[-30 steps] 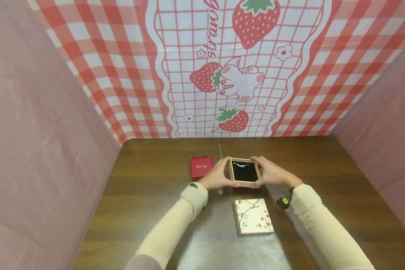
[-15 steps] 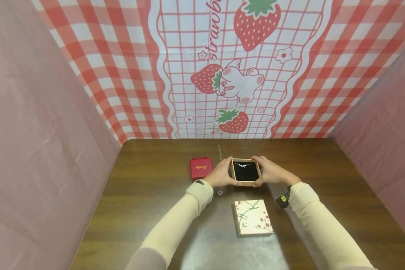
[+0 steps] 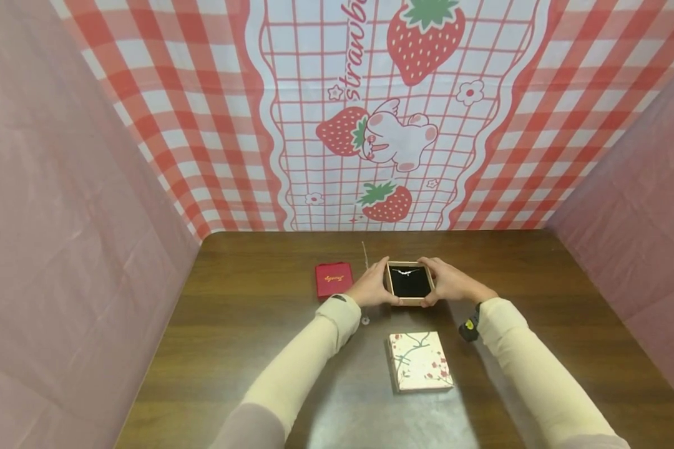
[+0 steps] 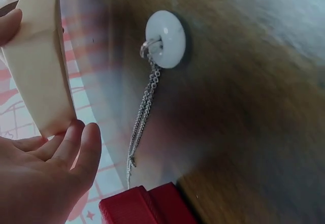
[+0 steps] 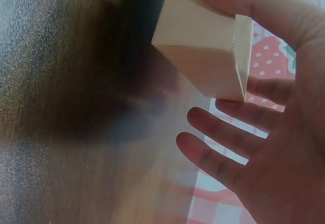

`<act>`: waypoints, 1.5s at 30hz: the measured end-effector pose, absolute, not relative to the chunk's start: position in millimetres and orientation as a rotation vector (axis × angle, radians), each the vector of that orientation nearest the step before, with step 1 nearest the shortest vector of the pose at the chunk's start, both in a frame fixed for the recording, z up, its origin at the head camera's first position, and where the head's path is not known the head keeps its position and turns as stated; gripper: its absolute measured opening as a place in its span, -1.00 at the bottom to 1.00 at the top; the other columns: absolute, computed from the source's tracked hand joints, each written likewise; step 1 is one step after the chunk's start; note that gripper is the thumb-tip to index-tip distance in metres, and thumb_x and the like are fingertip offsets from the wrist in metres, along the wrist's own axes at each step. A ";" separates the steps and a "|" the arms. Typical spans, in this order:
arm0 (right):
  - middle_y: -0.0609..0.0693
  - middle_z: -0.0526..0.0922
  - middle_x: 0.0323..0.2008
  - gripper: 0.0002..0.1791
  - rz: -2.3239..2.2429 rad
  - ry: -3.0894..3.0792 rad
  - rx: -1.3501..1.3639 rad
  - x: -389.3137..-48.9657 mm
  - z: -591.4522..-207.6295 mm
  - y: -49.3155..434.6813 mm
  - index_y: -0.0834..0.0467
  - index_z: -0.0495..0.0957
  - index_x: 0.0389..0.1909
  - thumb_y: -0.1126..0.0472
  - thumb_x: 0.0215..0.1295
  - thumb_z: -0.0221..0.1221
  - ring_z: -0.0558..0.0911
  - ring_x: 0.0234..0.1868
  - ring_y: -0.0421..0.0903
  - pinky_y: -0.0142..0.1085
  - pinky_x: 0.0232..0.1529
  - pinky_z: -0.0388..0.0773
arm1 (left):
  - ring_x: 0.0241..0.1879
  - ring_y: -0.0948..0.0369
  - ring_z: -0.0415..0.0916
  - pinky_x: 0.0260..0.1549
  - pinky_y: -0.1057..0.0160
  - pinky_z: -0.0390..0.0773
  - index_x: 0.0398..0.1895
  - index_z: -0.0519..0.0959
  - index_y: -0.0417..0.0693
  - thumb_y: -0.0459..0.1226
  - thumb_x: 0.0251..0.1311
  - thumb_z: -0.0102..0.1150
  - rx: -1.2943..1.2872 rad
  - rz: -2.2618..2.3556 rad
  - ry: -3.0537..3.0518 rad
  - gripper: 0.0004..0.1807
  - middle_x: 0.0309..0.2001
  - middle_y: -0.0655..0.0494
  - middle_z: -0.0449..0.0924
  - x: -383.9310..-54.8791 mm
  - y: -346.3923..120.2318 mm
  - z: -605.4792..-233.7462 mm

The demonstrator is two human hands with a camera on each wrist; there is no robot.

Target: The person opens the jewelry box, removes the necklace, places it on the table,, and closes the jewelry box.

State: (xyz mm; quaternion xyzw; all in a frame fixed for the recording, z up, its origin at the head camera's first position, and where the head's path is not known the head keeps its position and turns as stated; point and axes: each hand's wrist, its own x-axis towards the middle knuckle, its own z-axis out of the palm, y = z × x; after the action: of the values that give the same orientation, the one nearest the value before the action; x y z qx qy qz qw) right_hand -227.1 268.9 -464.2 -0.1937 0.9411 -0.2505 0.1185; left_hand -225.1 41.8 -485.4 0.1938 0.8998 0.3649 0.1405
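Observation:
Both hands hold a small pale cardboard box [image 3: 411, 302] from its two sides, over the far middle of the table. A black pad [image 3: 411, 285] lines it, and a thin silver chain with sparkling stones [image 3: 405, 272] lies across the pad. My left hand [image 3: 373, 289] grips the left side, thumb at the near corner. On the other side, my right hand [image 3: 452, 284] grips with its thumb at the near right corner. In the right wrist view the box [image 5: 198, 66] hangs above the wood, its other fingers [image 5: 218, 132] spread loosely.
A red jewelry box [image 3: 334, 279] stands left of my left hand. Beside it lies a silver necklace with a white ring pendant [image 4: 166, 38], partly behind that hand. Nearer me rests a flower-patterned square lid or box [image 3: 421, 362]. A checked strawberry cloth [image 3: 387, 137] hangs behind the table.
The held box and both hands have shifted slightly, the left hand a little to the right. Less of the box's near side shows now. The other things on the table stay put.

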 end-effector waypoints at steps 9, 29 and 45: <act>0.37 0.42 0.16 0.19 -0.691 2.729 -0.545 -237.6 -470.3 275.3 0.37 0.20 0.36 0.10 -0.38 0.56 0.53 0.01 0.17 0.08 0.06 0.52 | 0.42 -0.02 0.22 0.40 0.06 0.25 0.53 -0.05 -0.20 -0.12 -0.18 0.54 0.546 1.045 2.597 0.24 0.43 -0.19 0.22 -233.4 54.7 -493.2; 0.38 0.46 0.12 0.17 -0.599 2.736 -0.521 -251.0 -475.8 270.6 0.40 0.24 0.30 0.12 -0.44 0.60 0.52 0.03 0.19 0.09 0.14 0.47 | 0.35 -0.02 0.29 0.37 0.08 0.29 0.51 -0.01 -0.18 -0.17 -0.18 0.57 0.487 1.034 2.551 0.21 0.39 -0.18 0.28 -246.6 56.7 -501.2; 0.48 0.39 0.16 0.25 -0.592 2.693 -0.451 -246.2 -475.1 268.4 0.38 0.08 0.41 0.04 -0.29 0.57 0.48 0.09 0.27 0.16 0.19 0.42 | 0.37 -0.03 0.24 0.42 0.04 0.21 0.51 -0.01 -0.13 -0.09 -0.14 0.55 0.433 1.060 2.558 0.19 0.43 -0.13 0.25 -239.7 58.8 -500.7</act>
State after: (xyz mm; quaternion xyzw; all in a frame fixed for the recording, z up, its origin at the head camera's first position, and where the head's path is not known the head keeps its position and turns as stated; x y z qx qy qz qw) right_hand -246.2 268.4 -475.1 -0.1589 0.9493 -0.2087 0.1730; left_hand -239.7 58.8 -500.7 0.1523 0.8996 0.3728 0.1687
